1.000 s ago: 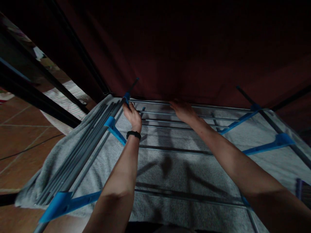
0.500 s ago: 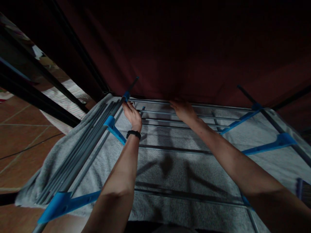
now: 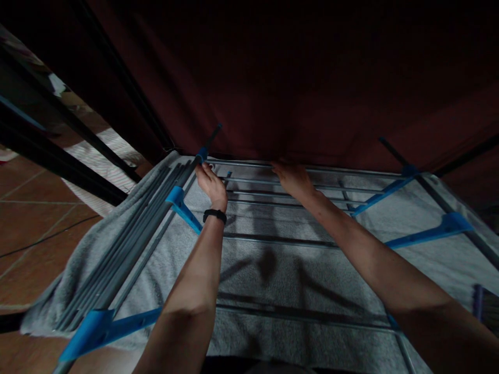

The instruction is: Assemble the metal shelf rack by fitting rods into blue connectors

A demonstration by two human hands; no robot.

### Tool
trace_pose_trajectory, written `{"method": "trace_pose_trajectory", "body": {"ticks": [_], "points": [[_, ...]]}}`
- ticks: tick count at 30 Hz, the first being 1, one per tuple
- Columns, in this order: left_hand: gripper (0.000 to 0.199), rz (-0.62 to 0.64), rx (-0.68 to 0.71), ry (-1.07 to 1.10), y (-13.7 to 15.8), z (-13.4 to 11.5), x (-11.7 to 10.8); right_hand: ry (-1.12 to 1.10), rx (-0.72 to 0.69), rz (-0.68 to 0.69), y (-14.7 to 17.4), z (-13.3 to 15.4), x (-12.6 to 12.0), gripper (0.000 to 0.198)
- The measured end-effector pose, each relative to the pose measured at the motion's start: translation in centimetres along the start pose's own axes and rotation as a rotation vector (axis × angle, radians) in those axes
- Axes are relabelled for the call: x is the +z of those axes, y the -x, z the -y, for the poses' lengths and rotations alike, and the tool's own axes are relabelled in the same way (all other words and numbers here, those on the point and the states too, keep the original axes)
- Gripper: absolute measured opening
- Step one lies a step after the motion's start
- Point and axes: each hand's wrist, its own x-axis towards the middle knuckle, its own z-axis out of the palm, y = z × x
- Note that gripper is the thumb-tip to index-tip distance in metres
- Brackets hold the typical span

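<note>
Part of a drying rack, with grey metal tubes (image 3: 280,240) and blue plastic joints (image 3: 176,196), lies across a grey towel-like cloth (image 3: 273,275). My left hand (image 3: 211,184), with a black band at the wrist, is closed at the far left corner, by the small blue joint (image 3: 201,154) on the side tube; its fingertips are partly hidden. My right hand (image 3: 293,179) is wrapped over the far cross tube (image 3: 351,172), near its middle, with the fingers curled out of sight behind it.
A bundle of thin grey rods (image 3: 117,265) lies along the left side. Dark red fabric (image 3: 312,104) hangs just behind the rack. Black bars (image 3: 70,156) stand at the left, above a tiled floor (image 3: 35,223) with a cable and striped cloth. A purple bristled object (image 3: 477,302) shows at the right edge.
Almost nothing differs. Both hands keep their places on the rack, and the view has shifted very slightly.
</note>
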Motion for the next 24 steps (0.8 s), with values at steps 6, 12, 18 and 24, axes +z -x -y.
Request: {"method": "trace_pose_trajectory", "body": {"ticks": [6,12,18,24], "points": [[0.040,0.019,-0.002,0.075,0.0,0.1,-0.4,-0.040,-0.016,-0.020,0.6,0.6,-0.6,0.043],[0.034,0.010,-0.018,0.132,0.0,-0.4,-0.6,-0.071,0.042,-0.133,4.8,1.5,-0.5,0.056],[0.031,0.021,0.033,0.155,-0.2,-0.3,-0.5,-0.052,0.143,-0.234,7.2,1.1,-1.3,0.054],[0.027,0.005,0.083,0.054,-0.6,0.3,-0.3,0.016,0.384,-0.517,11.2,-5.6,-6.3,0.046]]}}
